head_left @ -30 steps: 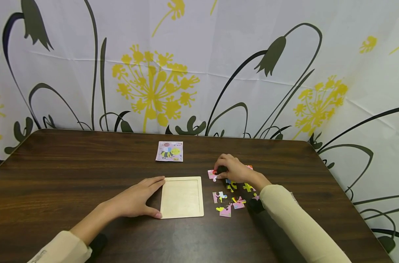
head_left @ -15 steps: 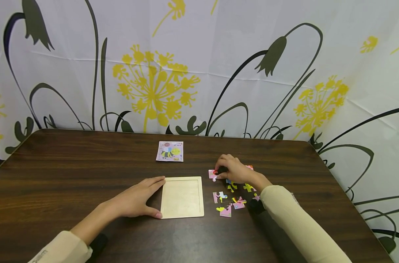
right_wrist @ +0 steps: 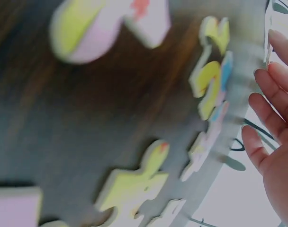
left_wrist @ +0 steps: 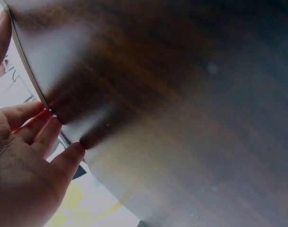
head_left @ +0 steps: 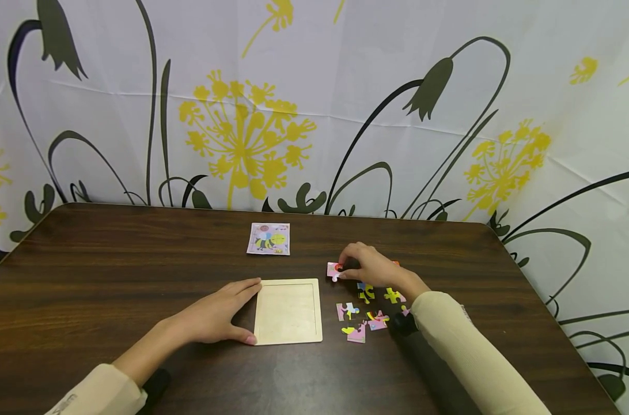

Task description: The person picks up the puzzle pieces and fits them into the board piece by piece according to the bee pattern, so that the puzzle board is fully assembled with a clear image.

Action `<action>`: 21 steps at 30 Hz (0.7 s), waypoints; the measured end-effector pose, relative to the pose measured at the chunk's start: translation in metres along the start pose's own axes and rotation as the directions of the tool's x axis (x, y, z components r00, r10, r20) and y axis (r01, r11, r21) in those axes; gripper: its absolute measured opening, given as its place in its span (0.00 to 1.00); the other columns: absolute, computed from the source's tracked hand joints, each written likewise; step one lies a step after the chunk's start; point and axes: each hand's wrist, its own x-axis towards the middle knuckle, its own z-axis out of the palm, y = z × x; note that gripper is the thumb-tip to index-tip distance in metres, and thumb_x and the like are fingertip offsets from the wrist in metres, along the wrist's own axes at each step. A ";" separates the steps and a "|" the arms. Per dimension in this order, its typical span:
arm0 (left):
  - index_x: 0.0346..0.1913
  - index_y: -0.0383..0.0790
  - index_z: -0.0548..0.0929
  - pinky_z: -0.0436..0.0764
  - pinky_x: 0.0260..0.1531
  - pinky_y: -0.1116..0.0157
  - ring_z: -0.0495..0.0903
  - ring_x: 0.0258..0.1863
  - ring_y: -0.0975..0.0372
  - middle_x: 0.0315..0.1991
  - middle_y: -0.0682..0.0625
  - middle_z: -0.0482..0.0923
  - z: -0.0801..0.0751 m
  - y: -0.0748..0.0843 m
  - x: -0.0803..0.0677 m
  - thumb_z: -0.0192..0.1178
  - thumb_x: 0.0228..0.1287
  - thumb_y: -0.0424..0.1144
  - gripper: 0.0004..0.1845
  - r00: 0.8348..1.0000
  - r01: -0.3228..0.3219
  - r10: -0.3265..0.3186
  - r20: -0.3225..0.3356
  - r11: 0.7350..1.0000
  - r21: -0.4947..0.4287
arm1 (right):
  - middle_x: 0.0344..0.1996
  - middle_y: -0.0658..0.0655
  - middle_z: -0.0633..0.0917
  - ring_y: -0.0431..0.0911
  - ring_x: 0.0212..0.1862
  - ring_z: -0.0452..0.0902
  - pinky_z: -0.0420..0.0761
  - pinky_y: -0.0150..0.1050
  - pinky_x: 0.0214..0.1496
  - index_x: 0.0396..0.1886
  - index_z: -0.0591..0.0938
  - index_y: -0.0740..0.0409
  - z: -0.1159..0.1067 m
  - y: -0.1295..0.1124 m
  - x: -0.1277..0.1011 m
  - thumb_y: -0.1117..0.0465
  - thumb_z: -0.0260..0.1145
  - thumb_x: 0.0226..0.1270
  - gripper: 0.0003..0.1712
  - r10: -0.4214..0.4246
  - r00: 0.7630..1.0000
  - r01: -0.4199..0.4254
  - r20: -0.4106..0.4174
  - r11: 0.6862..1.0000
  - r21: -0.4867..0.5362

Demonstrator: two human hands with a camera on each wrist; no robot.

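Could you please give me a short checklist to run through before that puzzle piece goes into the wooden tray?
1. Piece held: the right hand pinches a pink puzzle piece at its fingertips. Ok.
2. Tray steadied: the left hand rests flat against the left edge of the wooden tray. Ok.
3. Tray free to receive: its recess shows bare wood. Ok.
4. Reference visible: the picture card lies face up beyond the tray. Ok.
5. Piece orientation against the card: too small to read. Cannot tell.
6. Remaining loose pieces lie right of the tray, off its rim. Ok.
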 end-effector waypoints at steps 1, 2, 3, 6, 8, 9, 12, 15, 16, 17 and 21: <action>0.66 0.29 0.59 0.62 0.55 0.46 0.56 0.64 0.43 0.67 0.39 0.55 0.000 0.000 0.000 0.66 0.46 0.58 0.50 1.000 -0.001 0.001 0.000 1.000 0.002 | 0.38 0.49 0.77 0.45 0.44 0.68 0.70 0.44 0.49 0.39 0.78 0.57 -0.001 -0.002 0.000 0.57 0.66 0.59 0.11 0.007 1.000 -0.007 0.001 1.000 0.014; 0.66 0.29 0.59 0.62 0.55 0.46 0.56 0.64 0.44 0.67 0.39 0.56 0.000 0.000 0.000 0.66 0.46 0.58 0.50 1.000 -0.001 0.001 0.000 1.000 0.003 | 0.38 0.49 0.77 0.45 0.44 0.68 0.71 0.43 0.49 0.39 0.78 0.57 -0.001 -0.003 0.001 0.57 0.66 0.59 0.12 0.011 1.000 -0.011 0.001 1.000 0.022; 0.66 0.29 0.59 0.62 0.55 0.46 0.56 0.64 0.44 0.67 0.39 0.56 0.000 0.000 0.000 0.66 0.46 0.58 0.50 1.000 -0.001 0.001 0.000 1.000 0.004 | 0.38 0.49 0.77 0.44 0.45 0.68 0.71 0.42 0.49 0.39 0.78 0.56 -0.002 -0.005 0.001 0.56 0.66 0.59 0.12 0.011 1.000 -0.011 0.000 0.999 0.031; 0.66 0.29 0.59 0.62 0.55 0.46 0.56 0.64 0.44 0.67 0.39 0.56 0.000 0.000 0.000 0.66 0.46 0.58 0.50 1.000 -0.002 0.002 -0.001 1.000 0.006 | 0.38 0.49 0.77 0.44 0.45 0.69 0.71 0.42 0.50 0.39 0.78 0.57 -0.002 -0.012 0.004 0.56 0.67 0.59 0.12 -0.010 1.000 0.010 -0.005 0.999 0.042; 0.66 0.29 0.59 0.62 0.56 0.47 0.56 0.64 0.44 0.67 0.39 0.56 0.000 0.000 0.000 0.66 0.46 0.58 0.50 1.000 0.001 -0.001 -0.001 1.000 0.007 | 0.38 0.49 0.77 0.44 0.45 0.69 0.71 0.41 0.50 0.39 0.78 0.57 -0.001 -0.017 0.007 0.57 0.67 0.58 0.12 -0.039 0.999 0.039 -0.007 0.999 0.035; 0.66 0.29 0.59 0.62 0.56 0.47 0.56 0.64 0.44 0.67 0.39 0.56 0.000 0.000 0.000 0.66 0.46 0.58 0.50 1.000 0.001 -0.001 -0.002 1.000 0.008 | 0.38 0.49 0.77 0.44 0.45 0.69 0.71 0.41 0.51 0.39 0.79 0.57 -0.001 -0.019 0.008 0.57 0.67 0.58 0.12 -0.051 0.999 0.051 -0.006 0.998 0.033; 0.66 0.29 0.59 0.62 0.56 0.46 0.56 0.64 0.44 0.67 0.39 0.56 0.000 -0.001 0.000 0.66 0.46 0.58 0.50 1.000 0.001 -0.001 -0.002 1.000 0.010 | 0.38 0.50 0.78 0.45 0.46 0.70 0.71 0.41 0.51 0.39 0.79 0.57 0.003 -0.027 0.012 0.58 0.67 0.58 0.12 -0.091 0.996 0.091 0.000 0.995 0.029; 0.66 0.29 0.59 0.62 0.55 0.46 0.56 0.63 0.44 0.66 0.39 0.56 0.001 -0.001 0.000 0.66 0.46 0.58 0.50 1.000 0.000 0.000 0.000 1.000 0.009 | 0.38 0.50 0.78 0.45 0.45 0.71 0.71 0.40 0.51 0.39 0.79 0.58 0.006 -0.035 0.016 0.58 0.67 0.58 0.12 -0.116 0.993 0.116 0.009 0.993 0.033; 0.66 0.29 0.59 0.62 0.55 0.46 0.56 0.63 0.44 0.66 0.39 0.56 0.001 -0.001 0.000 0.66 0.46 0.59 0.51 1.000 0.001 -0.001 0.002 1.000 0.009 | 0.38 0.51 0.78 0.45 0.45 0.71 0.70 0.41 0.52 0.39 0.79 0.58 0.008 -0.038 0.018 0.59 0.67 0.58 0.11 -0.122 0.992 0.122 0.014 0.992 0.033; 0.66 0.29 0.59 0.62 0.55 0.46 0.56 0.63 0.44 0.67 0.39 0.56 0.001 -0.001 0.000 0.66 0.46 0.59 0.51 1.000 0.002 -0.002 0.002 1.000 0.009 | 0.38 0.51 0.78 0.45 0.46 0.71 0.69 0.42 0.52 0.39 0.79 0.58 0.010 -0.041 0.019 0.59 0.67 0.58 0.11 -0.130 0.991 0.130 0.019 0.991 0.029; 0.66 0.29 0.59 0.62 0.56 0.46 0.56 0.64 0.44 0.67 0.39 0.56 0.001 -0.001 0.001 0.65 0.46 0.60 0.51 1.000 0.002 -0.002 0.005 1.000 0.010 | 0.38 0.51 0.78 0.45 0.47 0.70 0.64 0.46 0.55 0.39 0.79 0.58 0.017 -0.054 0.024 0.59 0.66 0.59 0.10 -0.137 0.989 0.136 0.056 0.991 0.012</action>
